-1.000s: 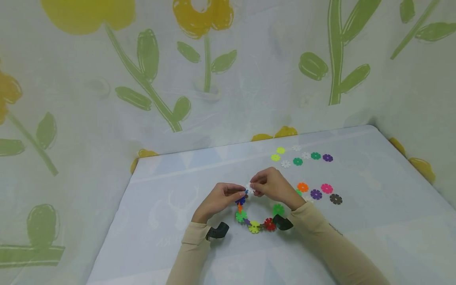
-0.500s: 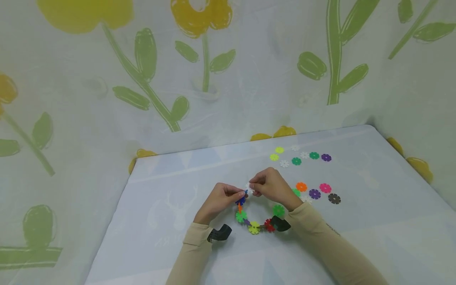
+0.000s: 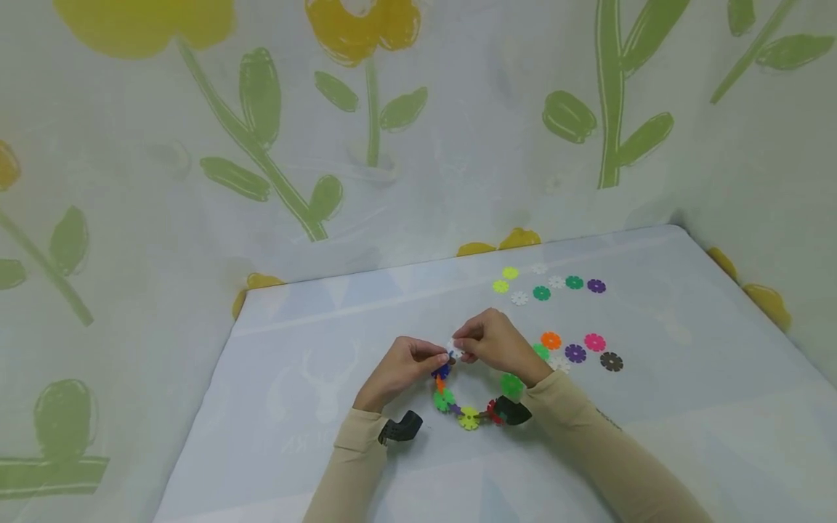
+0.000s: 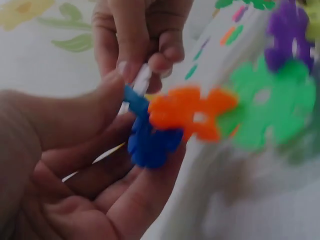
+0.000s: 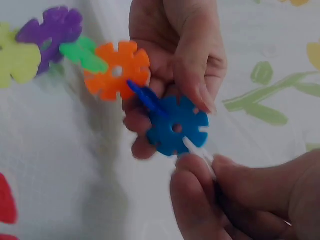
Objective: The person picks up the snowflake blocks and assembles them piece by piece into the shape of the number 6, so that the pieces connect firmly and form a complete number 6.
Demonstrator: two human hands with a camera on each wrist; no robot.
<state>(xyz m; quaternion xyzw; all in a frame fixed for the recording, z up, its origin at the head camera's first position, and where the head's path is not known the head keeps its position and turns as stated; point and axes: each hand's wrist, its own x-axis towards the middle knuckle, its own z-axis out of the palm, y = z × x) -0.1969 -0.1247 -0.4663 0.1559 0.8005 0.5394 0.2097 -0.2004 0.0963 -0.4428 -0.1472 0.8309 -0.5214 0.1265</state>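
A curved chain of notched plastic discs hangs between my hands, its orange disc (image 5: 118, 70), dark blue disc (image 4: 152, 142) and light green disc (image 4: 270, 105) linked edge to edge. My left hand (image 3: 401, 369) pinches the lighter blue disc (image 5: 175, 127) at the chain's upper end between thumb and fingers. With thumb and forefinger, my right hand (image 3: 493, 341) grips a white disc (image 3: 454, 349). Its edge meets the blue disc's rim in the right wrist view. Further along the chain come a purple disc (image 5: 52, 37), a yellow disc (image 3: 468, 418) and a red disc (image 3: 493, 411).
Loose discs lie on the white table (image 3: 294, 392): an orange one (image 3: 551, 341), a pink one (image 3: 594, 342) and a brown one (image 3: 611, 362) to the right, with yellow, white, green and purple ones behind. A flower-printed curtain (image 3: 445, 181) rises behind the table.
The right hand has shifted slightly left and down with the white disc, closer to the left hand. The left hand stays nearly still, and the head view has drifted a little.
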